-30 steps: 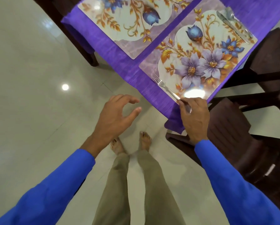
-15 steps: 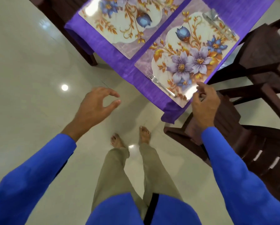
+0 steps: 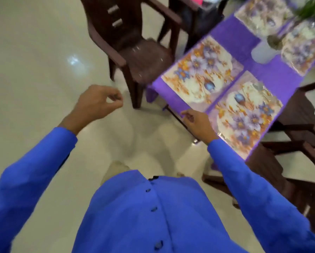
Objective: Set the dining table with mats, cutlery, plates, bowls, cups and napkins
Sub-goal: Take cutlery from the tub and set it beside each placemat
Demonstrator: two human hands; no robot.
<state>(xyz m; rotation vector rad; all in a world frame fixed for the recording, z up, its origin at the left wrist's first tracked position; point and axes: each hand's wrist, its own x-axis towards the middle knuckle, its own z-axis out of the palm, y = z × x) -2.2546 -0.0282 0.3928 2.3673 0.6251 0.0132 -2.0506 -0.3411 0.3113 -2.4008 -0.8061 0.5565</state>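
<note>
The view is blurred by motion. Two floral place mats lie side by side at the near end of the purple tablecloth (image 3: 273, 77): a near mat (image 3: 244, 121) and a left mat (image 3: 204, 70). Two more mats (image 3: 300, 48) lie farther back. My right hand (image 3: 198, 123) hovers at the table's near edge, next to the near mat's corner, fingers curled and holding nothing. My left hand (image 3: 98, 103) hangs over the floor left of the table, thumb and fingertips drawn together, empty. The cutlery on the near mat is too smeared to make out.
A dark brown plastic chair (image 3: 140, 57) stands at the table's left side. More brown chairs stand on the right (image 3: 298, 115) and lower right (image 3: 280, 179). A vase with greenery (image 3: 273, 41) sits mid-table. Glossy pale floor (image 3: 34, 79) spreads to the left.
My right hand has let go of the fork and moved left along the table's edge. My left hand's fingers have curled in. The view has swung, bringing the left chair into sight.
</note>
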